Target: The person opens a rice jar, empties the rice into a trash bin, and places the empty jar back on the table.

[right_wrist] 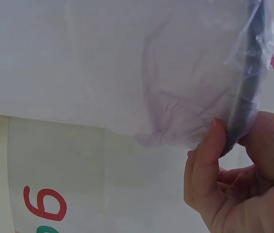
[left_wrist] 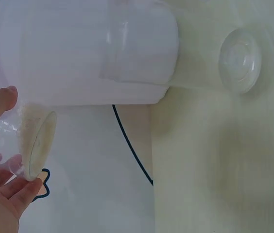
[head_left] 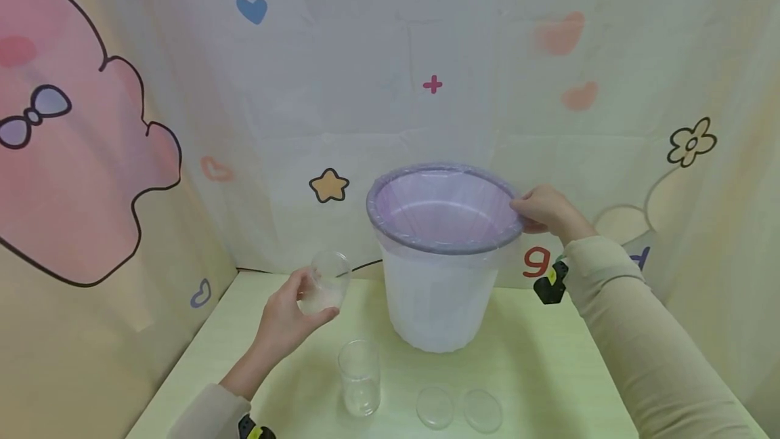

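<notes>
My left hand holds a clear plastic cup above the table, left of the bin. A pale, cream-coloured layer shows at the base of this cup in the left wrist view. With the right hand I pinch the rim of a white trash bin on its right side. A thin purple bag lines the bin and folds over its grey rim. Below the left hand a second clear cup stands upright on the table.
Two clear round lids lie side by side on the pale yellow-green table, right of the standing cup. Behind the table hangs a printed curtain; its folds continue along both sides.
</notes>
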The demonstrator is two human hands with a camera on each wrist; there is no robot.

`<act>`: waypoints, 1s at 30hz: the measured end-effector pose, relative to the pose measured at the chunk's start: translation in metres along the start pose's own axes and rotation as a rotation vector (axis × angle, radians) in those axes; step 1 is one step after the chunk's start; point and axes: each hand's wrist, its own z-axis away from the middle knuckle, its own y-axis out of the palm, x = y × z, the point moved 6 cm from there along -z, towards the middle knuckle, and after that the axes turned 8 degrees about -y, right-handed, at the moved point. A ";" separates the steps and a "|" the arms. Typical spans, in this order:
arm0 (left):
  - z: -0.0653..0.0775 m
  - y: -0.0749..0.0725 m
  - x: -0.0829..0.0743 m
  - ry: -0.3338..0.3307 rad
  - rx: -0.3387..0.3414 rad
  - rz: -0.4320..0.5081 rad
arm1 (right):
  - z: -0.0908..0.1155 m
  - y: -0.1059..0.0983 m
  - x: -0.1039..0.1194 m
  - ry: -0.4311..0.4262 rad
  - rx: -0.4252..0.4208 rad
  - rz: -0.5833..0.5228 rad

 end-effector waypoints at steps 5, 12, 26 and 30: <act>-0.009 -0.005 -0.002 -0.010 0.020 -0.033 | -0.001 0.000 -0.002 -0.006 0.000 -0.006; -0.020 -0.012 -0.005 -0.007 0.032 -0.051 | -0.003 0.002 -0.003 -0.005 0.020 -0.035; -0.045 -0.025 -0.014 0.028 0.034 -0.148 | -0.004 0.003 -0.005 -0.005 0.022 -0.035; -0.052 -0.029 -0.019 0.035 0.050 -0.159 | -0.003 0.003 -0.005 -0.007 0.019 -0.029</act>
